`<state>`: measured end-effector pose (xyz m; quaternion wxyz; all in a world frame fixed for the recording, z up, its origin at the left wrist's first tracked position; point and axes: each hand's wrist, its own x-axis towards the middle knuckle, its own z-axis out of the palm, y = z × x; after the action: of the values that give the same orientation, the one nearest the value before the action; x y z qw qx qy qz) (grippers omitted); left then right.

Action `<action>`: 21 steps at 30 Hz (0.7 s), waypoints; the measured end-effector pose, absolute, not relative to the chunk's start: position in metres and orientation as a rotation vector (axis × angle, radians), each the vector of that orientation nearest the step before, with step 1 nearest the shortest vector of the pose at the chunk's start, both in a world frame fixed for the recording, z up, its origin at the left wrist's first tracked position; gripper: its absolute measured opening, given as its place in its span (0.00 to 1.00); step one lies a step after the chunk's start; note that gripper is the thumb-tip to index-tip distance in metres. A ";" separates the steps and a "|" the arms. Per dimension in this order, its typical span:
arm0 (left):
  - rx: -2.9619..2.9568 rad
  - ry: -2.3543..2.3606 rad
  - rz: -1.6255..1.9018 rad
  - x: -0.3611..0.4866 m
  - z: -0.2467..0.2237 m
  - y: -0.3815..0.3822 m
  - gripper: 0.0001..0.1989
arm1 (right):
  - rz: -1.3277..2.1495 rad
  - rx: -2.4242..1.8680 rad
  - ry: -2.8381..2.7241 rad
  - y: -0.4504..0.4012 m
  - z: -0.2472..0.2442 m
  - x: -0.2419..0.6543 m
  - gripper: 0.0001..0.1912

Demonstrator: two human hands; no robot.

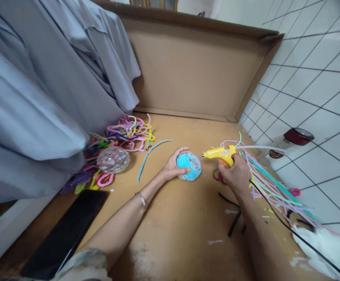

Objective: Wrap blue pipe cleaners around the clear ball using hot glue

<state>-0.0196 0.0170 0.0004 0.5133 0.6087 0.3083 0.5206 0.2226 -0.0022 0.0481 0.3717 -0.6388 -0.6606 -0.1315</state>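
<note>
Near the middle, my left hand [176, 167] is wrapped round a ball-like object [193, 168] covered in bright blue ribbed strands, with a greyish patch bare on its upper side. My right hand [236, 173] grips a yellow glue gun [222, 153] by its handle. The gun's metal nozzle points left, close beside the blue object; whether they touch is hard to tell. A pale glue stick [260, 148] sticks out of the gun's back. To the left of my left hand, a loose blue pipe cleaner [151, 153] lies curved on the table.
Colourful pipe cleaners [129, 132] and a clear dotted ball [113, 159] lie left, beside hanging grey cloth [41, 78]. A black phone [67, 234] is front left. Cardboard [193, 66] stands behind. Right are long pipe cleaners [272, 179], scissors [217, 176], a cable and a red-lidded jar [298, 136].
</note>
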 end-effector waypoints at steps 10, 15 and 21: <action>1.451 0.740 1.269 -0.016 0.004 0.014 0.41 | -0.374 -1.491 -1.754 -0.014 0.055 0.208 0.12; 1.521 0.797 1.252 -0.015 0.003 0.012 0.37 | -0.401 -1.461 -1.788 -0.016 0.058 0.206 0.12; 1.558 0.784 1.252 -0.014 0.003 0.013 0.35 | -0.409 -1.450 -1.790 -0.016 0.057 0.206 0.12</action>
<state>-0.0145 0.0131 0.0032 0.4769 0.6378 0.3210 0.5126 0.2063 -0.0162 0.0575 0.3905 -0.5705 -0.7043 -0.1611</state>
